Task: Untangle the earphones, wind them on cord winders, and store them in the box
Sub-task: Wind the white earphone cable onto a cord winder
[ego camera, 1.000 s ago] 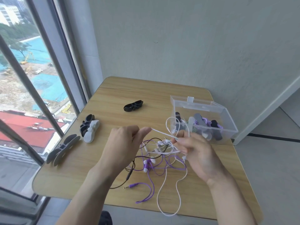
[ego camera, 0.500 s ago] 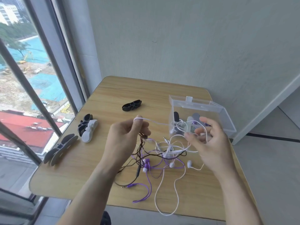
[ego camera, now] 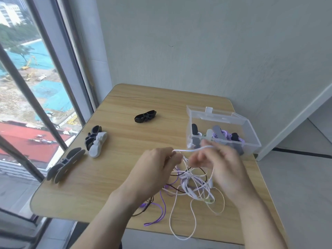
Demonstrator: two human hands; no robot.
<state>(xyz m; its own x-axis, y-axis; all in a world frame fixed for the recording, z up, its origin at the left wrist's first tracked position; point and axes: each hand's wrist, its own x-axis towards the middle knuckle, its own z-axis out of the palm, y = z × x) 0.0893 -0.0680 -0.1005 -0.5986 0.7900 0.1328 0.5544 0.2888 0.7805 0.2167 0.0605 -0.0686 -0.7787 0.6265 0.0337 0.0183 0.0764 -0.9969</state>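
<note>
Presently, head view only: the tangle of earphones (ego camera: 190, 184) lies on the table (ego camera: 111, 177) just below and between both hands, toward the near edge, with loops of white cord trailing past that edge. The left hand (ego camera: 154, 168) pinches one end of a white cord (ego camera: 194, 150) between thumb and fingertips; that cord runs roughly level, left to right, across to the right hand (ego camera: 221, 168). The right hand is motion-blurred; its fingers look curled about the cord, but the grip itself I cannot tell for certain. Both hands sit about equally near the knot, the right slightly nearer the box (ego camera: 251, 141), which stands open just beyond it with wound sets already inside. Judgement: the coming move turns on drawing this white strand out along its left-right axis, away from the knot below. The tangle mixes white, purple and dark brown cords, thin and slack, crossing many times; earbuds barely resolve. Spare cord winders: black (ego camera: 145, 116) mid-table, black-and-white pair (ego camera: 97, 143) and grey (ego camera: 65, 165) at the left edge, well apart from the hands.
</note>
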